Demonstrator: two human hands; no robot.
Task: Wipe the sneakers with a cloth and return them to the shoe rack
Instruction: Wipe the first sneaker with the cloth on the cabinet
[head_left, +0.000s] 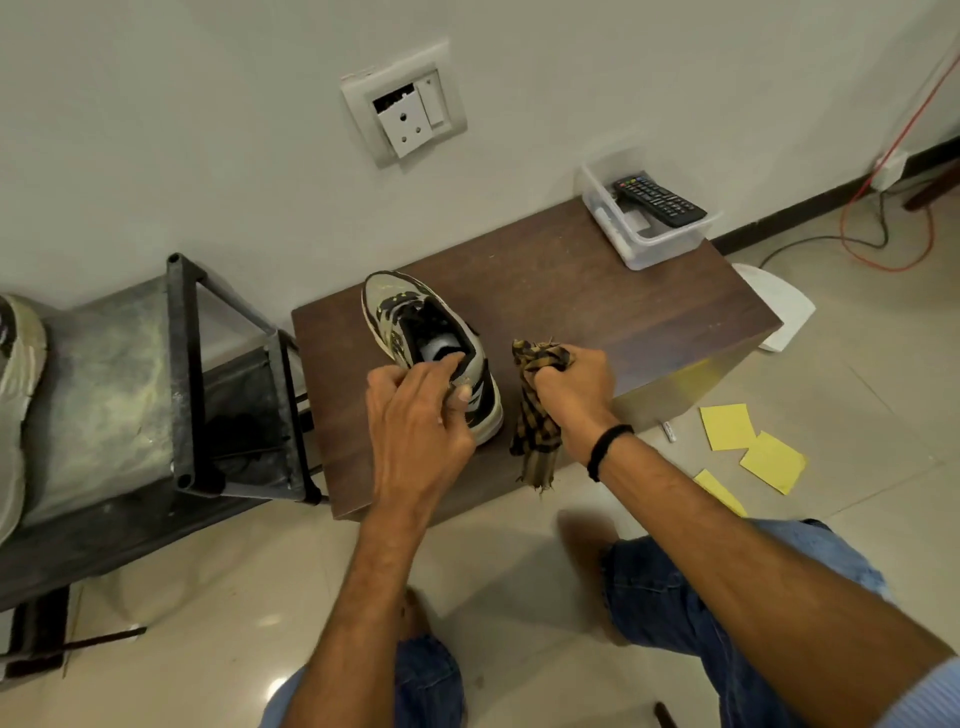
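Left hand (415, 415) fingers (444, 366) curl round a sneaker (415, 317) heel on the worktop (597, 291); just beside, right hand (574, 389) fingers clench a checked cloth (537, 415).

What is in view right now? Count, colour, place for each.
Table: one, dark brown, against the wall.
Shoe rack: one, dark metal, left of table.
Sneaker: one, beige-black, on the table.
Second sneaker: one, pale, on the shoe rack, left edge.
Cloth: one, yellow-black checked, right of the sneaker.
Tub: one, clear, table's far right corner.
Remote: one, black, in the tub.
Wall socket: one, white, above the table.
Paper notes: three, yellow, floor at right.
Cables: two, red and black, floor far right.
White flat object: one, floor right of table.
Left hand: grips the sneaker's heel.
Right hand: grips the cloth; black wristband.
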